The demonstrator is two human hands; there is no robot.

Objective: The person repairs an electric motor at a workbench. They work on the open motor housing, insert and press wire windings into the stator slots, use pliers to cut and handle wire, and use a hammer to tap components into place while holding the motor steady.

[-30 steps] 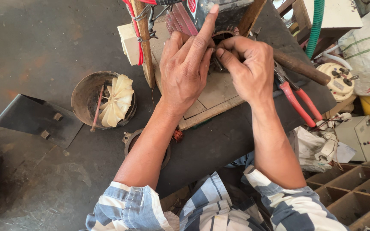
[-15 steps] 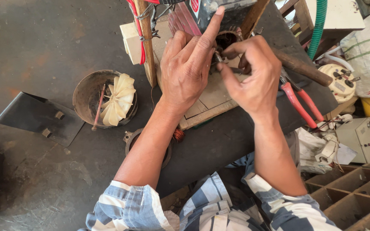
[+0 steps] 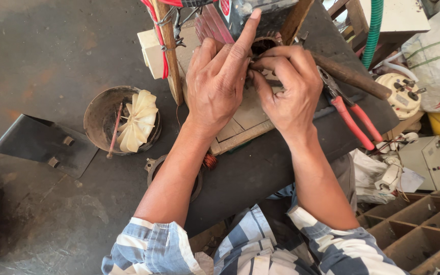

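I see both hands brought together over a small round metal part [image 3: 262, 46] that sits at the far edge of the dark worktop [image 3: 260, 173], just in front of a wooden frame. My left hand [image 3: 219, 84] lies with its back to the camera, the index finger stretched straight out past the part's rim while the other fingers are curled in toward it. My right hand [image 3: 290, 89] comes in from the other side with its fingertips bunched and pinched close against the part's near rim, touching the left hand's fingers; what exactly sits between those fingertips is too small and too hidden for me to tell. Under both hands lies a flat piece of cardboard [image 3: 243, 122] on the worktop. Just right of the right hand are red-handled pliers [image 3: 350, 114], and beside them a wooden tool handle [image 3: 352, 76] lies at a slant. To the left of the left hand a wooden stick [image 3: 169, 56] bound with red wire stands nearly upright. Farther left, on the floor, a round metal bowl [image 3: 100, 114] holds a cream plastic fan wheel [image 3: 138, 121] and a thin red rod. A bent dark metal plate [image 3: 44, 145] lies well apart at the far left. The sleeves are blue and white striped.
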